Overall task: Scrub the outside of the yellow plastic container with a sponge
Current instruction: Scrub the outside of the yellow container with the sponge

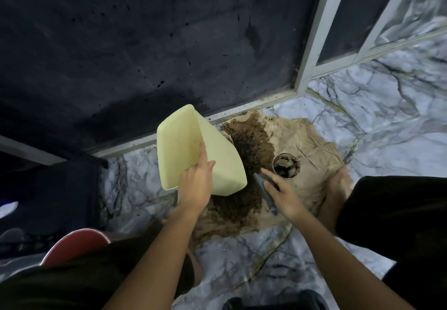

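Observation:
A pale yellow plastic container (183,140) is tilted upside down above a heap of dark soil (249,145), with its flat bottom facing me. My left hand (196,181) grips it at its lower edge, fingers spread on the bottom. To the right, my right hand (283,193) is closed around the handle of a dark grey tool (262,184), its forefinger stretched out. I see no sponge.
The soil lies on crumpled brown paper (307,140) spread over a marble floor (387,106). A small white cup (286,165) with soil stands on the paper. A bare foot (338,184) rests on the paper's right edge. Behind is a dark glass door with a white frame (314,43).

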